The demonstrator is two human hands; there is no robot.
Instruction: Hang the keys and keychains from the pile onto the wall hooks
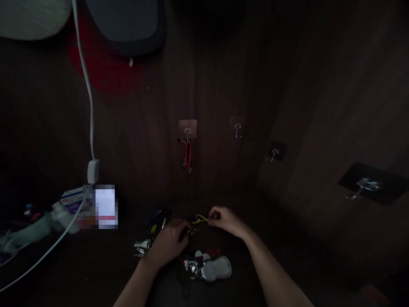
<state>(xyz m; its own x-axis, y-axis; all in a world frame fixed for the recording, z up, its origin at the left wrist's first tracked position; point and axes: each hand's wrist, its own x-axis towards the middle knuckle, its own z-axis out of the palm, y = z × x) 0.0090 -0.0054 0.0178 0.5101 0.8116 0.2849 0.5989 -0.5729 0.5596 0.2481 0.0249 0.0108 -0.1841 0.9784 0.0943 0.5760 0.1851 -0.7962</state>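
My right hand [226,221] pinches one end of a thin yellow strap [200,219] just above the dark surface. My left hand [171,239] is closed with curled fingers, next to a dark piece with yellow spots [192,233]; what it holds is hidden behind the fingers. In front of the hands lies a key ring [192,267] with a pale grey fob [216,268] and a red piece [212,253] behind it. More keys [140,247] on a dark strap with a yellow-green patch [154,228] lie left of my left hand.
On the wooden wall are several metal hooks, one [188,130] bearing a red-and-black strap [188,154], another bare hook [237,130] beside it. A white cable [91,111] hangs at left above boxes [72,196] and a white bottle [65,217]. The light is dim.
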